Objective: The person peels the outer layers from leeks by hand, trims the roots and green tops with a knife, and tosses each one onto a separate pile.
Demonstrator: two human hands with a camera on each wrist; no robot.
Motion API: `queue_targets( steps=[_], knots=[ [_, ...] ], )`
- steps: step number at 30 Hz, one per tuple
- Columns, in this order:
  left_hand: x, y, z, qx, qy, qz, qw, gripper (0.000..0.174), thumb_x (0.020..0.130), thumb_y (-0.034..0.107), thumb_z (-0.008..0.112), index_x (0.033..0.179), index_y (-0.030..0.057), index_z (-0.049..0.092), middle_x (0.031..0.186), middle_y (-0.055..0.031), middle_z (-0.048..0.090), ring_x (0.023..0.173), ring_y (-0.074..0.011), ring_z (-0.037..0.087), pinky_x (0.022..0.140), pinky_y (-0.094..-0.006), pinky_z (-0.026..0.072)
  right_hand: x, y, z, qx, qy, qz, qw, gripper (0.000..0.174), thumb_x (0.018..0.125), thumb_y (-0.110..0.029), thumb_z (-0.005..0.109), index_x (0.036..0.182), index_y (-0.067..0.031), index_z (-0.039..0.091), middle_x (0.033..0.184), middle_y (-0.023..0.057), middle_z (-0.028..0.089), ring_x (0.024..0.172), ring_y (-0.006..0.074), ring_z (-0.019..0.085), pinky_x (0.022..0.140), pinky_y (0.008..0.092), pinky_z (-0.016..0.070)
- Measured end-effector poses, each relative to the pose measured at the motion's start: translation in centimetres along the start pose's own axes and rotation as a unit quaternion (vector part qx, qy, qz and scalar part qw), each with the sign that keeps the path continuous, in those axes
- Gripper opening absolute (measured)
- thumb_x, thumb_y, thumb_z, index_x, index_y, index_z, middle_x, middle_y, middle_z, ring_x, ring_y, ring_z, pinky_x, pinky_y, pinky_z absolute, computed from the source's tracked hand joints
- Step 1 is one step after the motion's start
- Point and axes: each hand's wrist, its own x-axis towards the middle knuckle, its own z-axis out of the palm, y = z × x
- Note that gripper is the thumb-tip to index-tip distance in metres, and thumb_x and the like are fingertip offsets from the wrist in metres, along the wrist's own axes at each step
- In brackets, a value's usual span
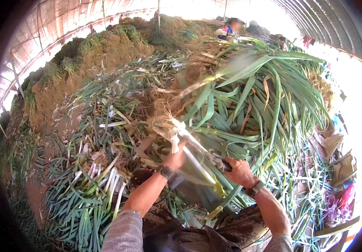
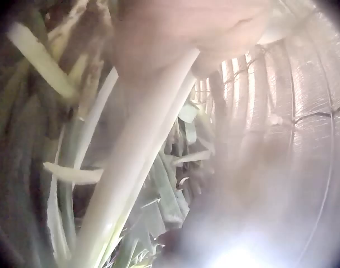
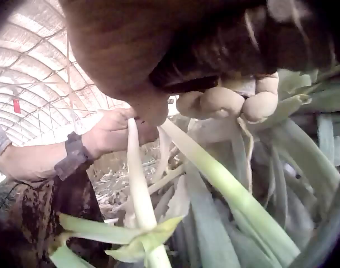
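Observation:
My left hand (image 1: 175, 157) grips white leek stalks (image 1: 197, 165) just below their roots (image 1: 164, 126) in the head view. In the left wrist view, the pale stalk (image 2: 137, 151) runs down from the left hand (image 2: 181, 33). My right hand (image 1: 240, 173) is curled round a dark handle (image 1: 226, 164), to the right of the stalks. The right wrist view shows the right hand (image 3: 125, 50) on that dark, wrapped handle (image 3: 231, 50), close above two stalks (image 3: 214, 173). What the handle ends in cannot be made out.
A big heap of green leeks (image 1: 256, 101) lies ahead and right. Leeks with white stems (image 1: 109, 180) lie at lower left, with loose leaves and scraps (image 1: 126, 88) behind. A person (image 1: 230, 31) is at the back, and an arched tunnel roof (image 1: 328, 21) stands overhead.

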Motion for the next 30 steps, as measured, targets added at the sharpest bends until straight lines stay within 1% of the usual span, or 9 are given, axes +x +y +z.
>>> queue_targets(
  steps=[4,6,9,14,16,21,25,28,30],
  knots=[
    [-1.0,0.4,1.1,0.023,0.007,0.015,1.000,0.032,0.093,0.021,0.067,0.120,0.0082,0.058,0.111,-0.0062,0.065,0.107,-0.0229,0.061,0.096,-0.0412,0.0499,0.8,-0.6,-0.1,-0.037,0.051,-0.017,0.998,0.026,0.085,-0.026,0.064,0.102,-0.0079,0.065,0.082,0.0206,0.068,0.075,0.0392,0.067,0.068,0.0495,0.0529],
    [-2.0,0.7,1.8,0.056,0.008,0.001,0.998,0.034,0.096,0.017,0.062,0.127,0.0047,0.058,0.120,-0.0038,0.061,0.109,-0.0136,0.056,0.094,-0.0304,0.0460,1.2,-0.5,0.3,-0.012,0.059,-0.026,0.998,0.028,0.081,-0.024,0.066,0.103,-0.0071,0.064,0.082,0.0213,0.068,0.076,0.0411,0.065,0.069,0.0502,0.0519],
    [1.2,-3.7,-4.8,0.155,-0.014,0.098,0.983,0.032,0.097,0.016,0.060,0.127,0.0035,0.059,0.118,-0.0037,0.062,0.106,-0.0138,0.056,0.093,-0.0308,0.0457,1.3,-1.1,0.2,0.006,0.047,-0.036,0.998,0.027,0.081,-0.024,0.066,0.103,-0.0072,0.065,0.083,0.0214,0.068,0.077,0.0413,0.065,0.070,0.0499,0.0520],
    [-0.9,-1.1,-0.4,0.219,0.049,0.068,0.972,0.051,0.093,0.039,0.066,0.126,0.0010,0.058,0.113,-0.0066,0.063,0.106,-0.0151,0.055,0.094,-0.0292,0.0430,1.4,-1.0,0.4,-0.025,0.036,0.026,0.999,0.027,0.085,-0.029,0.064,0.101,-0.0074,0.066,0.084,0.0207,0.069,0.076,0.0394,0.067,0.070,0.0488,0.0533],
    [-1.0,-1.4,-0.3,0.203,0.055,0.055,0.976,0.052,0.093,0.039,0.067,0.128,0.0015,0.057,0.114,-0.0066,0.062,0.107,-0.0152,0.055,0.094,-0.0292,0.0428,1.1,-1.2,0.0,-0.001,0.053,-0.054,0.997,0.029,0.084,-0.030,0.064,0.102,-0.0060,0.066,0.084,0.0210,0.069,0.076,0.0397,0.067,0.071,0.0489,0.0533],
    [-0.9,-1.9,0.5,0.153,0.087,0.034,0.984,0.058,0.091,0.042,0.069,0.132,0.0034,0.054,0.117,-0.0063,0.060,0.106,-0.0146,0.053,0.093,-0.0293,0.0428,1.0,-0.9,-0.1,-0.016,0.017,0.011,1.000,0.030,0.083,-0.029,0.064,0.102,-0.0053,0.066,0.082,0.0213,0.069,0.078,0.0404,0.067,0.072,0.0488,0.0531],
    [-0.2,-2.3,-1.0,0.202,0.093,0.012,0.975,0.045,0.089,0.041,0.071,0.114,0.0053,0.059,0.106,-0.0030,0.060,0.093,-0.0135,0.054,0.081,-0.0311,0.0451,0.2,-0.6,-0.1,-0.016,0.019,-0.062,0.998,0.029,0.083,-0.028,0.065,0.101,-0.0056,0.067,0.080,0.0200,0.069,0.072,0.0382,0.067,0.069,0.0474,0.0530],
    [-1.0,-1.2,1.2,0.165,0.105,0.068,0.978,0.029,0.090,0.024,0.071,0.111,0.0077,0.060,0.095,-0.0040,0.061,0.092,-0.0166,0.057,0.082,-0.0397,0.0472,0.2,0.0,-1.2,0.032,-0.039,-0.027,0.998,0.029,0.087,-0.032,0.065,0.100,-0.0071,0.070,0.074,0.0141,0.069,0.062,0.0289,0.066,0.062,0.0413,0.0528],
    [-0.1,-1.7,-0.5,0.264,0.088,0.143,0.950,0.030,0.089,0.025,0.072,0.109,0.0057,0.061,0.097,-0.0044,0.062,0.092,-0.0162,0.056,0.082,-0.0393,0.0469,-0.1,0.1,-1.6,0.042,-0.044,-0.020,0.998,0.028,0.084,-0.029,0.067,0.102,-0.0067,0.070,0.076,0.0154,0.068,0.067,0.0324,0.066,0.064,0.0425,0.0522]
  ],
)
